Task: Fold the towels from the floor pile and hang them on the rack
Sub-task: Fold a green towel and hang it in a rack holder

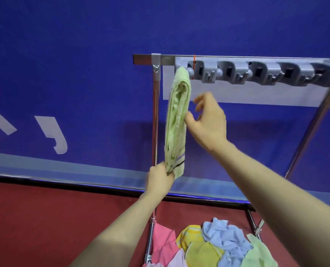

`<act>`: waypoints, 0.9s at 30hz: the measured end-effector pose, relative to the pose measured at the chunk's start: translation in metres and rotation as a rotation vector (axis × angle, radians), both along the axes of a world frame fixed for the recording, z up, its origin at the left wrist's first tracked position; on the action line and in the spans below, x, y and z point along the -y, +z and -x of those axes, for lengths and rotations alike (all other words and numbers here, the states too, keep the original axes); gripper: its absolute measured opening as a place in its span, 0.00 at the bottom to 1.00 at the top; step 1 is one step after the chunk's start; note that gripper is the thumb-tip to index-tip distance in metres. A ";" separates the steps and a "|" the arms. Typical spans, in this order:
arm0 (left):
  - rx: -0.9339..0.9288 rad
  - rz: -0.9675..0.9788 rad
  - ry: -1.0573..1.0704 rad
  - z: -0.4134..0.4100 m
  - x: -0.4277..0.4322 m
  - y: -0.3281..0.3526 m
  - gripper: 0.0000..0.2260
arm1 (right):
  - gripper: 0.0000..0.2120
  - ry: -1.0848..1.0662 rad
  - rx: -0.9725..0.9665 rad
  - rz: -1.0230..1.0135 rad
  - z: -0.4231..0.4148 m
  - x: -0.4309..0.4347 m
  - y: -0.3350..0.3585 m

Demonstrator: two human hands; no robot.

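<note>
Green towel [177, 120]: folded into narrow strip, hangs upright from leftmost peg of grey holder [264, 73] on rack [237, 57]. Striped end at bottom.
Left hand [159, 180]: grips towel's bottom end, fingers curled round it.
Right hand [208, 120]: beside towel at mid-height, fingers loosely spread and blurred, holding nothing; thumb tip at towel's right edge.
Pile [218, 245]: pink, yellow, blue, green towels crumpled on red floor [44, 218] between rack legs.
Blue banner [83, 54] behind rack.
</note>
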State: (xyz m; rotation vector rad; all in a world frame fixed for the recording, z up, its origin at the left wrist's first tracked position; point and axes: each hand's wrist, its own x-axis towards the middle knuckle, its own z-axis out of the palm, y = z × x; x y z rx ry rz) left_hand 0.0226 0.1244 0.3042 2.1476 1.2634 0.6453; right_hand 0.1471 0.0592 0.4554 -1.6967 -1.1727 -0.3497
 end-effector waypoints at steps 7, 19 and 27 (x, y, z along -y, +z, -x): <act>-0.121 -0.040 0.012 -0.008 0.008 0.002 0.08 | 0.35 -0.039 0.135 0.061 0.005 -0.033 0.059; -0.153 -0.057 0.022 -0.011 0.001 0.008 0.10 | 0.21 -0.030 0.242 0.047 -0.003 -0.037 0.089; -0.295 -0.089 0.023 -0.022 -0.005 0.015 0.11 | 0.20 -0.069 0.369 0.151 -0.004 -0.042 0.093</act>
